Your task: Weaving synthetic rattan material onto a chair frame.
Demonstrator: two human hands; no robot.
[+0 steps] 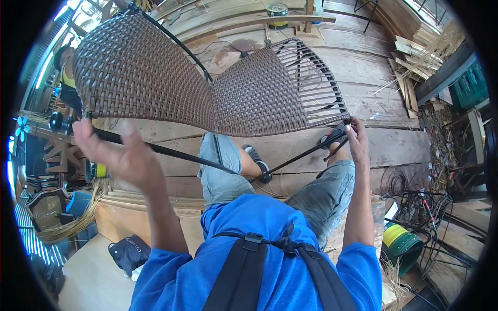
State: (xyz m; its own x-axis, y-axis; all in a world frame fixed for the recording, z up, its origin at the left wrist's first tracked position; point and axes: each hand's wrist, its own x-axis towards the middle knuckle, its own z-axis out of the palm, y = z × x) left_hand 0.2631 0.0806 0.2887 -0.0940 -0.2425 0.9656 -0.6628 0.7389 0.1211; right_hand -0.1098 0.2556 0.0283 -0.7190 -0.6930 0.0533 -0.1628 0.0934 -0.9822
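Observation:
A chair (pixel 258 85) with brown wicker weave on a black metal frame lies across in front of me, above my knees. Its larger woven panel (pixel 140 67) rises at the left; at the right end, bare strands (pixel 321 88) run across the frame with gaps between them. My left hand (pixel 122 158) is slightly blurred, its fingers and thumb apart, beside the black tube (pixel 161 150) below the large panel's near corner. At the right corner of the frame my right hand (pixel 359 142) has its thumb and fingers closed on the edge.
Wooden planks (pixel 389 140) form the floor. A green bucket with a yellow band (pixel 402 243) and tangled black wire (pixel 430 207) are at the right. At the left lie a dark bag (pixel 128 254) and bundled fibre strands (pixel 78 223). Another person (pixel 68 85) is at the far left.

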